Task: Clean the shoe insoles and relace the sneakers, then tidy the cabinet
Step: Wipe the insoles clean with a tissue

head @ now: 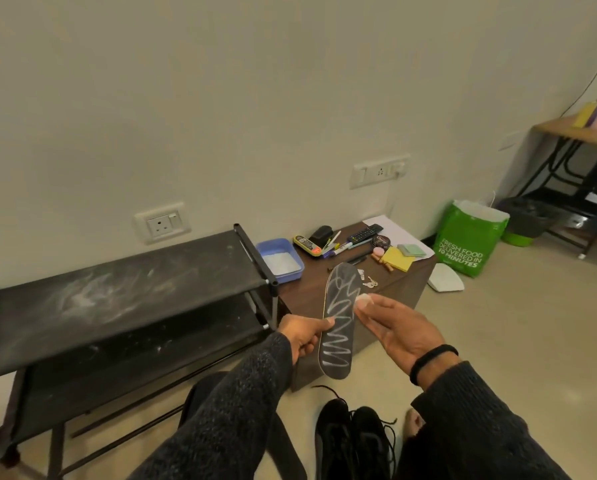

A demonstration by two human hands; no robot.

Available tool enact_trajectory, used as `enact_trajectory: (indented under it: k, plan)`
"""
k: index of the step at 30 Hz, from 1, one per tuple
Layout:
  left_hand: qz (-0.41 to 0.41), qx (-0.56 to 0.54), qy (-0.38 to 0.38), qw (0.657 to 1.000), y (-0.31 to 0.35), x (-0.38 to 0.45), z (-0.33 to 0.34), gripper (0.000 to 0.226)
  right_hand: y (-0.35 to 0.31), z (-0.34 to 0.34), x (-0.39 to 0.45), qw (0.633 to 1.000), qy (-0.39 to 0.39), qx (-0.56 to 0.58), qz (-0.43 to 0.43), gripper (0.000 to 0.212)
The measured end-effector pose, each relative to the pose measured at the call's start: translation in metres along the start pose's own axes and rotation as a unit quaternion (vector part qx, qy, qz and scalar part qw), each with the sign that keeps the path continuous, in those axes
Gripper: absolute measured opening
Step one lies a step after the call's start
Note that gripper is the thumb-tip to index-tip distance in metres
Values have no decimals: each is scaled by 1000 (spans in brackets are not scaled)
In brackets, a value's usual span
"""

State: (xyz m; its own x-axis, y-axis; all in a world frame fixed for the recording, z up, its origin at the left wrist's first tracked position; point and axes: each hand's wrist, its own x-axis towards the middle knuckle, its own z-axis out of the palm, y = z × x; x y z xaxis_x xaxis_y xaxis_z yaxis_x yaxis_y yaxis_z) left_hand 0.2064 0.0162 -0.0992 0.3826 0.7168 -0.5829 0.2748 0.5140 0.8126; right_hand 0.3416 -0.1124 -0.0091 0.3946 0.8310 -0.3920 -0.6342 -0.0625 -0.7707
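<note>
Showing one dark insole with white zigzag streaks at centre frame and two black sneakers at bottom centre, the left hand grips the insole's edge with curled fingers while the right hand hovers palm-up beside it, fingers extended, white residue on the fingertips.

Insole matt dark cloth, white-streaked; rack matt black, dusty; cabinet dark wood.

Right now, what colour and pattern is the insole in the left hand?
Dark grey insole with a white zigzag squiggle along its length, clearest in the head view.
</note>
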Motion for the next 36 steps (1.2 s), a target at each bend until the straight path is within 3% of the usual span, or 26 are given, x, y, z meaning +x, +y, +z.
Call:
enact_trajectory:
  k: [5, 14, 20, 22, 24, 27, 31, 36]
  plan:
    - [-23, 10, 9, 1000, -12, 37, 14, 22, 14, -24, 40, 999, 28, 38, 18, 34]
    - [-25, -24, 41, 999, -13, 128, 17, 21, 44, -59, 137, 997, 73, 11, 28, 45]
    - [40, 125, 98, 986, 0, 174, 4, 35, 42, -50, 206, 994, 90, -62, 14, 37]
    - [79, 243, 105, 961, 1, 173, 1, 42, 43, -49, 229, 990, 90, -106, -3, 33]
    - [160, 386, 110, 902, -2, 169, 2, 49, 44, -49, 251, 977, 93, -186, -38, 26]
    - [245, 523, 107, 809, -5, 166, 16, 68, 50, -51, 278, 906, 110, -388, -125, 17]
    - [214, 592, 70, 774, -2, 176, 33, 105, 61, -48, 298, 823, 81, -537, -166, 14]
    - [147, 630, 81, 758, 12, 187, 25, 99, 69, -40, 307, 777, 78, -596, -187, 13]
